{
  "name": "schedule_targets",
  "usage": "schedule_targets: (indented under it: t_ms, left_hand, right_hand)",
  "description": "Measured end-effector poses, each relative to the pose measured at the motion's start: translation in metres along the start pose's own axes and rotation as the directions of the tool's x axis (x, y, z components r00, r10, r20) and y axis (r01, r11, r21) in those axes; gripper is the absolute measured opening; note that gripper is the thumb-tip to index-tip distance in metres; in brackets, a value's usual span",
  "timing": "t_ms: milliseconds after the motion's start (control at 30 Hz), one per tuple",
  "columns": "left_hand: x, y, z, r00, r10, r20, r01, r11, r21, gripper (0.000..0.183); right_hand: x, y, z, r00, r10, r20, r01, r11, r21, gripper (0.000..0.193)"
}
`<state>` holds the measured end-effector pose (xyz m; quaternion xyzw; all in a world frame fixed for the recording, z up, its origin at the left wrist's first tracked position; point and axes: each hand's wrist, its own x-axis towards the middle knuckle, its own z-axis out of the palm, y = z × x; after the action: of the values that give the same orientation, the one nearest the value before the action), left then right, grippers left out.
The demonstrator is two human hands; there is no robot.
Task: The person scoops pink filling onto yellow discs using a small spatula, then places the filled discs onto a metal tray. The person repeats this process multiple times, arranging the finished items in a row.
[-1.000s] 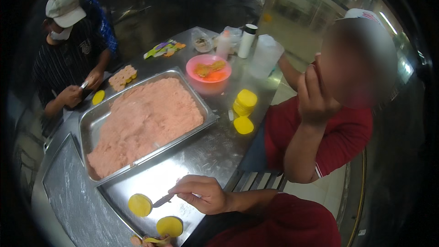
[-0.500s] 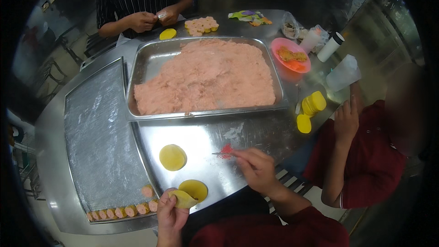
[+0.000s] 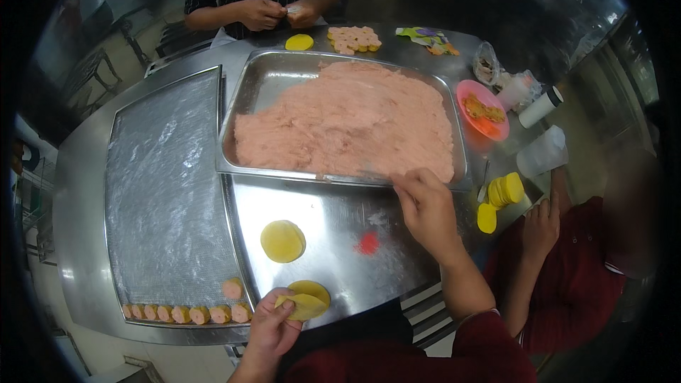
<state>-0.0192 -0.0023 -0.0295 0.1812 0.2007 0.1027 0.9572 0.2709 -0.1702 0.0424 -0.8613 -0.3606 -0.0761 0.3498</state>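
Note:
My left hand (image 3: 275,326), near the table's front edge, pinches a folded round yellow dumpling wrapper (image 3: 303,306). Just beyond it another round wrapper (image 3: 314,289) lies partly covered. My right hand (image 3: 431,216) reaches over the front rim of a big steel tray (image 3: 245,92), its fingers closed on a thin metal spatula (image 3: 384,176) whose blade is blurred against the rim and the meat. Pale pink minced filling (image 3: 347,120) heaps up in the tray. Between my hands rest a pile of yellow wrappers (image 3: 283,241) and a patch of red crumbs (image 3: 367,243).
On the left, a plastic-lined tray (image 3: 167,191) carries a front row of filled dumplings (image 3: 180,314). A co-worker's hands (image 3: 280,14) are across the table; another person's hand (image 3: 541,230) is at right, near stacked yellow wrappers (image 3: 505,190), a pink plate (image 3: 486,90) and a white bottle (image 3: 541,106).
My right hand has moved from the red crumbs forward to the meat tray's front rim with the spatula. My left hand keeps hold of the wrapper, now folded flatter. The view has shifted.

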Motion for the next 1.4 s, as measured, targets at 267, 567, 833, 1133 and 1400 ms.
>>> schedule_targets:
  t_ms: [267,567,833,1133,1400]
  left_hand:
    - [0.006,0.006,0.018,0.996,0.027,-0.083,-0.022,0.998,0.064,0.022]
    - [0.015,0.014,0.021,0.992,-0.056,-0.115,0.068,0.992,0.108,0.025]
    - [0.020,0.016,0.015,0.995,-0.099,-0.028,0.100,0.995,0.030,0.027]
    - [0.035,0.019,0.025,0.987,-0.158,-0.036,0.160,0.986,0.054,0.028]
    - [0.038,0.019,0.025,0.983,-0.179,-0.048,0.181,0.983,0.042,0.028]
  right_hand:
    - [0.064,0.019,0.031,0.975,-0.088,0.202,0.137,0.961,-0.239,0.023]
    - [0.089,0.039,0.041,0.870,-0.169,0.462,0.311,0.917,-0.250,0.020]
    - [0.093,0.057,0.010,0.838,-0.214,0.501,0.314,0.942,-0.123,0.017]
    - [0.082,0.048,0.020,0.819,0.064,0.570,0.196,0.903,-0.383,0.012]
    - [0.088,0.042,0.012,0.859,-0.050,0.509,0.136,0.982,-0.133,0.015]
